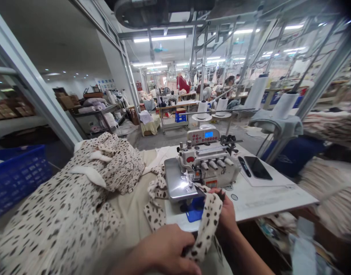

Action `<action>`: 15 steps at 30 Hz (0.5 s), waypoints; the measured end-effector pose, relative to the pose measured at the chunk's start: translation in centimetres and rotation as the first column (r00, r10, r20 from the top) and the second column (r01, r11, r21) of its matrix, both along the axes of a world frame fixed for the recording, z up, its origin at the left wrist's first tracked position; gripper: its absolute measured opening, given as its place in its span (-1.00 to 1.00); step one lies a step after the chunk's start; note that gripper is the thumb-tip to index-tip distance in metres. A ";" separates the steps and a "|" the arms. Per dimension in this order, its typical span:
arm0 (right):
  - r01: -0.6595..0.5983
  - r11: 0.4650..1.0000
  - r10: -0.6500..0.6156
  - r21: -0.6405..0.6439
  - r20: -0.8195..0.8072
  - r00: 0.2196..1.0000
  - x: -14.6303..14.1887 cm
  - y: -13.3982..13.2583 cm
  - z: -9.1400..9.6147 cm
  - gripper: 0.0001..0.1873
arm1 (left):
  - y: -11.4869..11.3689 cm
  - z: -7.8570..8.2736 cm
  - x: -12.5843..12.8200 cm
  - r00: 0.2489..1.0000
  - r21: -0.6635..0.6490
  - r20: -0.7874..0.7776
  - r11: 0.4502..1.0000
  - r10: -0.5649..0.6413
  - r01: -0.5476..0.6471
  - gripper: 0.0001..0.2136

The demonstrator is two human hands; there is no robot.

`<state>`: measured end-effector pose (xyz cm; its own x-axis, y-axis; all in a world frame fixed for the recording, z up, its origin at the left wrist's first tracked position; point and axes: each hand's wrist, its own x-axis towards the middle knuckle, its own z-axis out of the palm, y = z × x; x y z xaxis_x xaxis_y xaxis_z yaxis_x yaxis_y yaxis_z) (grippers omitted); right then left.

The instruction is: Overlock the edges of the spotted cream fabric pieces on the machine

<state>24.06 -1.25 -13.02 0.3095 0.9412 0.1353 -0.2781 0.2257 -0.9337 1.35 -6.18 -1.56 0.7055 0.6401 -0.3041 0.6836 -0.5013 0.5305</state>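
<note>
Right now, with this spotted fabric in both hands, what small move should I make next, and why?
Probably ease the spotted fabric toward the presser foot of the overlock machine with your right hand. The strip is raised between that hand and your left hand, just in front of the foot, so it seems ready to guide.

Both bare hands sit low in view, close together — the left hand (166, 248) curled over, knuckles up, the right hand (226, 214) higher and farther forward, fingers bent inward. The right forearm (245, 254) slants down out of frame.
</note>
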 end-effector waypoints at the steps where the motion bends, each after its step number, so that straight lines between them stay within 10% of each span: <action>1: -0.007 1.000 0.006 -0.027 -0.034 0.999 0.0 0.1 0.0 -0.71 | 0.1 -0.2 -0.1 1.000 -0.039 0.012 0.999 0.014 -0.014 -0.67; 15: 0.238 0.931 -0.326 0.278 0.339 0.882 1.9 -5.3 3.2 -0.81 | -1.4 -1.8 -5.0 0.819 0.019 0.528 0.961 0.226 -0.277 -0.61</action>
